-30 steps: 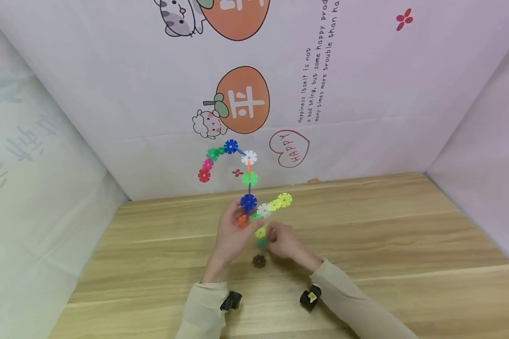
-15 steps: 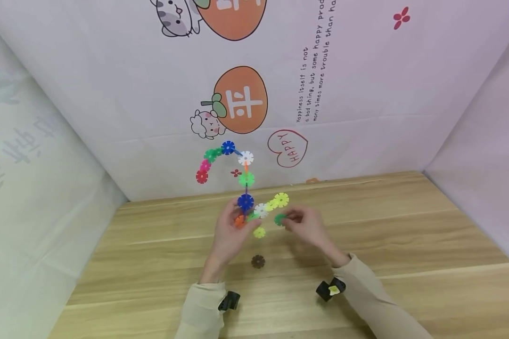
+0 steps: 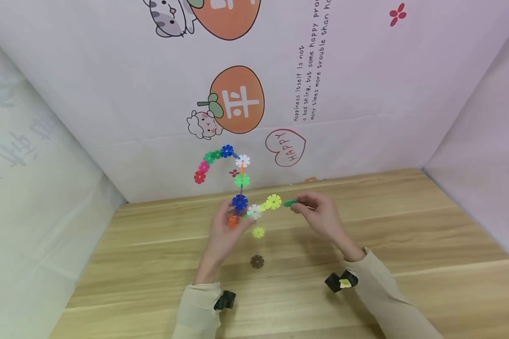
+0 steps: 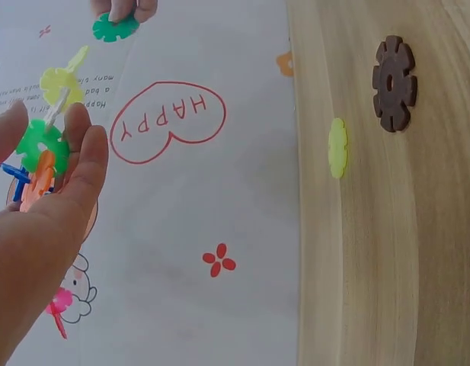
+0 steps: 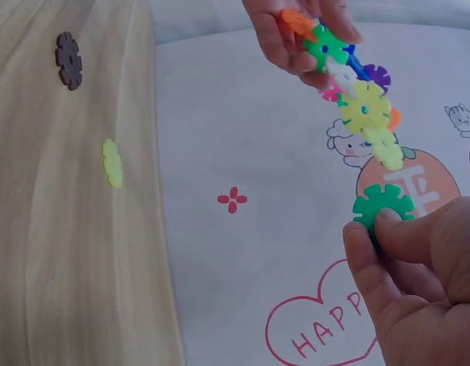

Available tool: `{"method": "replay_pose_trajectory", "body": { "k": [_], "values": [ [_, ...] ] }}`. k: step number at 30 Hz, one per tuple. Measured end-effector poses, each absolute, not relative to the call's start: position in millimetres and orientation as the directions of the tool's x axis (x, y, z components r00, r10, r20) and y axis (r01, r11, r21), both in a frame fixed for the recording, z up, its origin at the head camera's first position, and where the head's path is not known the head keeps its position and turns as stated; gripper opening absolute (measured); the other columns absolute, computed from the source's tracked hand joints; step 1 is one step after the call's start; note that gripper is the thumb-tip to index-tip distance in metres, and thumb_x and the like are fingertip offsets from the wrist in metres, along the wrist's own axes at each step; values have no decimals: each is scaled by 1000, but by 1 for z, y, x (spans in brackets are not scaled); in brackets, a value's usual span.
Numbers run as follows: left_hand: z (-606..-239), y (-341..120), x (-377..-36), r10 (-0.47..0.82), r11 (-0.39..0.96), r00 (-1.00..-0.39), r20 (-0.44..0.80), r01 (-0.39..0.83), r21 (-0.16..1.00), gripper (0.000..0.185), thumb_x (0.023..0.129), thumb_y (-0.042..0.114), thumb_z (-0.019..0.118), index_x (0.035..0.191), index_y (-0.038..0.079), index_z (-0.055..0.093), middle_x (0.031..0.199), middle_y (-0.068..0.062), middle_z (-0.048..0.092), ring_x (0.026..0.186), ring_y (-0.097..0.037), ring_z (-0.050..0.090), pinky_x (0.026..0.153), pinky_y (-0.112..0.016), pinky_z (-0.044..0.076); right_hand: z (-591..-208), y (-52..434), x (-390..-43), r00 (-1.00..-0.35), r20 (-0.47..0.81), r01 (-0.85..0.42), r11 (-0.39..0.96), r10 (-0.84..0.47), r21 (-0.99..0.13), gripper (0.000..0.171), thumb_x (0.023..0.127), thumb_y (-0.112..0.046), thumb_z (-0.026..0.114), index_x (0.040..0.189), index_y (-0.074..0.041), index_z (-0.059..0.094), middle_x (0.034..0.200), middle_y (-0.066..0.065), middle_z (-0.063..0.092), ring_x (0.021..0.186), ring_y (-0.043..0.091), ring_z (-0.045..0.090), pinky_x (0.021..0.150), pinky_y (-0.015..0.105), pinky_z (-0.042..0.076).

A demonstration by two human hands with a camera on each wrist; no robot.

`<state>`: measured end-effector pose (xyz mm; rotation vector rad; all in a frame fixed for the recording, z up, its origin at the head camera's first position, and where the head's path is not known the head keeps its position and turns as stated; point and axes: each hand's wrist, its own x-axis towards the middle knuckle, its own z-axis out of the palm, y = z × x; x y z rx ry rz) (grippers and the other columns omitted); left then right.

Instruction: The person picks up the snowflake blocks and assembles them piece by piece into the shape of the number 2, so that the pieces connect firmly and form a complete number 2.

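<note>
Left hand (image 3: 225, 230): grips the base of the disc chain (image 3: 241, 180).
Right hand (image 3: 322, 217): pinches a green disc (image 3: 290, 203) beside the chain's yellow end.
Counter (image 3: 407, 226): yellow disc (image 3: 258, 232), brown disc (image 3: 257, 262).

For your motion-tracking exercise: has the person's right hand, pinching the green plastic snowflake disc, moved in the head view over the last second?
Yes. The right hand has carried the green plastic snowflake disc up and rightward, away from the brown plastic snowflake disc lying on the wooden table.

"HAPPY" in red heart outline (image 3: 286, 148) on backdrop (image 3: 365, 94), "Happiness itself is not" line (image 3: 297, 84)
</note>
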<state>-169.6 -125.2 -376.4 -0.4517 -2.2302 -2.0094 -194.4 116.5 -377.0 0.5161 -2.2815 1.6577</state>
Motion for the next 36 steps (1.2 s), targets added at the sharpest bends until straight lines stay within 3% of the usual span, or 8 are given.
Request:
{"method": "replay_pose_trajectory", "body": {
  "k": [10, 19, 27, 32, 36],
  "values": [
    [-376, -129, -168, 201, 109, -951, 234, 259, 960, 49, 84, 3, 71, 129, 8, 52, 127, -11, 54, 117, -32, 54, 90, -35, 51, -374, 122, -197, -847, 507, -531, 278, -160, -800, 7, 85, 6, 68, 90, 3, 70, 87, 15, 71, 79, 14, 67, 71, 21, 55],
    [-374, -130, -167, 233, 133, -943, 238, 273, 953, 49, 84, 3, 71, 129, 7, 53, 126, -11, 55, 113, -29, 56, 88, -35, 52, -375, 121, -197, -823, 533, -568, 283, -195, -773, 10, 83, 9, 68, 89, 2, 71, 87, 13, 71, 80, 25, 69, 73, 24, 56],
    [-376, -130, -168, 249, 114, -940, 234, 268, 957, 50, 85, 3, 70, 131, 4, 52, 126, -10, 55, 114, -30, 55, 89, -38, 52, -376, 122, -197, -812, 543, -584, 280, -216, -762, 12, 80, 11, 69, 87, 2, 72, 87, 14, 71, 81, 25, 70, 72, 24, 56],
    [-377, -129, -168, 279, 96, -939, 201, 236, 967, 49, 88, 5, 66, 133, 4, 48, 126, -12, 53, 113, -29, 54, 86, -37, 53, -378, 121, -198, -789, 571, -614, 253, -228, -747, 15, 78, 14, 70, 86, 2, 72, 87, 14, 71, 81, 17, 69, 71, 25, 56],
    [-374, -128, -166, 292, 82, -940, 177, 209, 974, 46, 91, 5, 61, 134, 5, 46, 125, -15, 53, 109, -29, 56, 83, -38, 53, -380, 119, -199, -734, 639, -679, 229, -230, -697, 19, 74, 18, 70, 84, 2, 72, 85, 15, 71, 79, 13, 68, 69, 23, 56]
  ]
}}
